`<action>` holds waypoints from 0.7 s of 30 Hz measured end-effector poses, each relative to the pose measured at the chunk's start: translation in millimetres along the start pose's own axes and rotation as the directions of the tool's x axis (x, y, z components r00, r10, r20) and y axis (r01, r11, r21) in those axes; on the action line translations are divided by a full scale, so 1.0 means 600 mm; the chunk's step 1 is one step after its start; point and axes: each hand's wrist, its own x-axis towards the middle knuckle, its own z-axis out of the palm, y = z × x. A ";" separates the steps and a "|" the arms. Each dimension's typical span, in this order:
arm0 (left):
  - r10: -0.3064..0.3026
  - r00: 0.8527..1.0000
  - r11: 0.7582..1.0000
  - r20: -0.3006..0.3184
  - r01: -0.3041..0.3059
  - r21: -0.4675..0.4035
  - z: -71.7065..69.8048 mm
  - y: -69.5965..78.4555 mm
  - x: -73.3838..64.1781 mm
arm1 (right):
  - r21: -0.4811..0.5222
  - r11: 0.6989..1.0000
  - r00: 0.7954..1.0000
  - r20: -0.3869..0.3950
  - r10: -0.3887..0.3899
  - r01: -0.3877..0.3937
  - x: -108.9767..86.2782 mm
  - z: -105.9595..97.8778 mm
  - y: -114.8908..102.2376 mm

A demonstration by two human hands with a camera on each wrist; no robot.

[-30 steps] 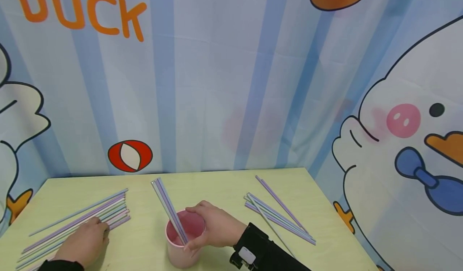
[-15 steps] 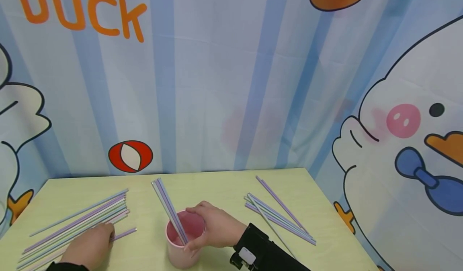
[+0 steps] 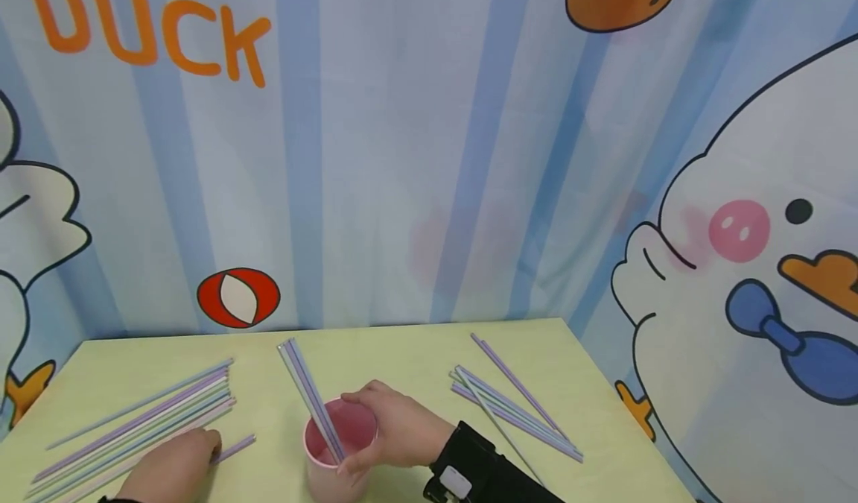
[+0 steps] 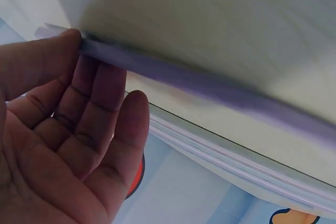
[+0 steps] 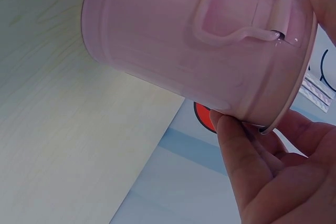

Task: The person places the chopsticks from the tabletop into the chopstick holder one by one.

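Note:
My left hand [image 3: 173, 469] pinches a purple straw [image 3: 237, 448] at the front left; in the left wrist view the thumb and fingertips close on that straw [image 4: 194, 83] near one end. Beside it on the table, several pastel straws [image 3: 127, 437] lie roughly parallel. My right hand [image 3: 402, 430] grips the rim of a pink metal cup [image 3: 335, 482], thumb on the near side and fingers round the far side. A small bundle of straws [image 3: 310, 397] leans to the left inside the cup. The right wrist view shows a wire handle [image 5: 231, 38] on the cup's side.
To the right of the cup lie several more straws [image 3: 516, 416], some crossing each other. The pale wooden table [image 3: 395, 354] ends at a back edge against a blue striped curtain [image 3: 395, 153] with duck drawings.
My left hand has drawn one purple straw off the left group, toward the front right, and now pinches it apart from the others. The right hand and cup stay in place.

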 end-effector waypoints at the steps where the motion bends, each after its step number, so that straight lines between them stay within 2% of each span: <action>1: 0.007 1.000 1.000 0.000 -0.007 0.004 0.000 0.002 0.000 | 0.005 1.000 1.000 0.003 0.003 -0.003 0.000 0.000 0.000; 6: 0.050 0.993 0.999 -0.111 -0.048 0.023 -0.015 0.013 -0.004 | 0.002 1.000 1.000 0.010 0.005 -0.005 -0.002 -0.001 -0.001; 9: 0.076 0.977 0.997 -0.198 -0.071 0.031 -0.030 0.022 -0.009 | -0.011 1.000 1.000 0.006 0.000 0.000 -0.003 -0.002 -0.002; 15: 0.087 0.955 0.996 -0.284 -0.088 0.009 -0.066 0.043 -0.016 | -0.024 1.000 1.000 -0.002 -0.011 0.011 -0.004 -0.001 -0.002; 16: 0.089 0.948 0.996 -0.304 -0.092 0.005 -0.072 0.045 -0.017 | -0.024 1.000 1.000 -0.002 -0.012 0.011 -0.004 -0.001 -0.001; 21: 0.105 0.893 0.991 -0.438 -0.129 -0.027 -0.098 0.053 -0.028 | 0.002 1.000 1.000 0.006 0.003 -0.003 -0.003 0.000 -0.002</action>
